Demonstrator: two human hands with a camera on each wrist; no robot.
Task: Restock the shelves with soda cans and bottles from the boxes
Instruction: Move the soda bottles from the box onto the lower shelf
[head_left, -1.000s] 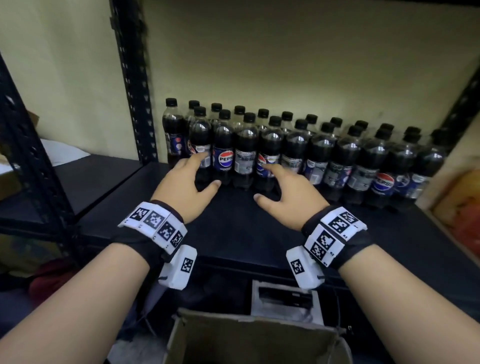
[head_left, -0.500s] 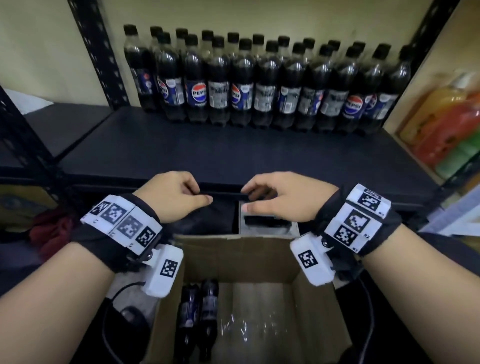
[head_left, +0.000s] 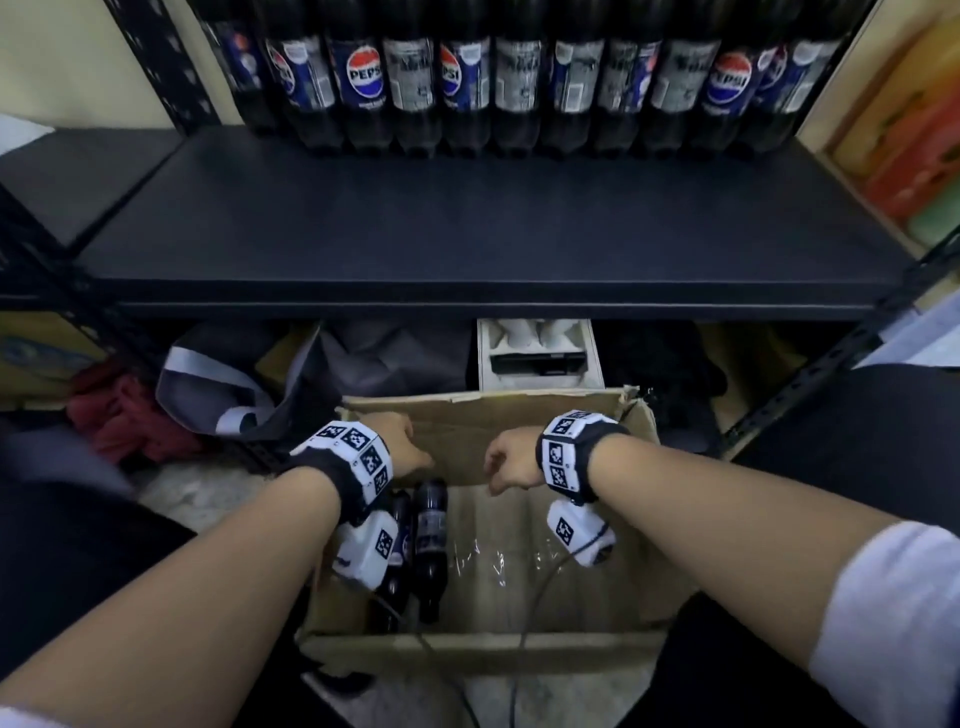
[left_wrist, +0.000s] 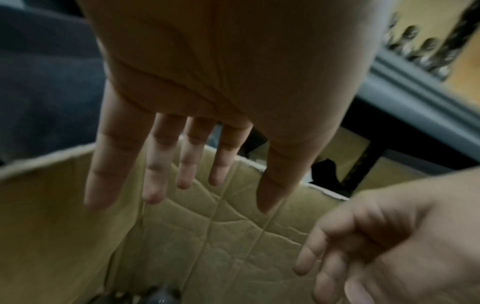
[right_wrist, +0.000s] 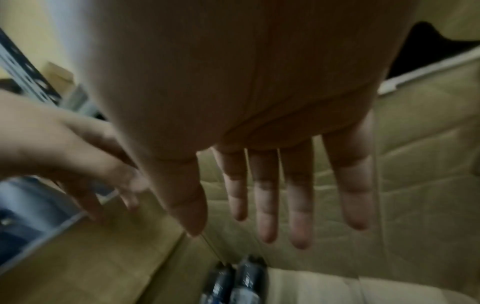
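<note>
Reaching into the box (head_left: 639, 431) w/ both hands' fingers (left_wrist: 155, 181) spread, empty, risk: bottles (head_left: 431, 540) lie side-by-side at left wall, may slip/roll.

Both forearms are bare. Each wrist wears a black band (head_left: 340, 480) covered with white tiles printed with black square codes; the right one (head_left: 569, 452) matches. A white camera block (head_left: 366, 545) with one code hangs under each wrist, trailing a thin dark cable (head_left: 540, 587). A white sleeve (head_left: 893, 618) shows at lower right
</note>
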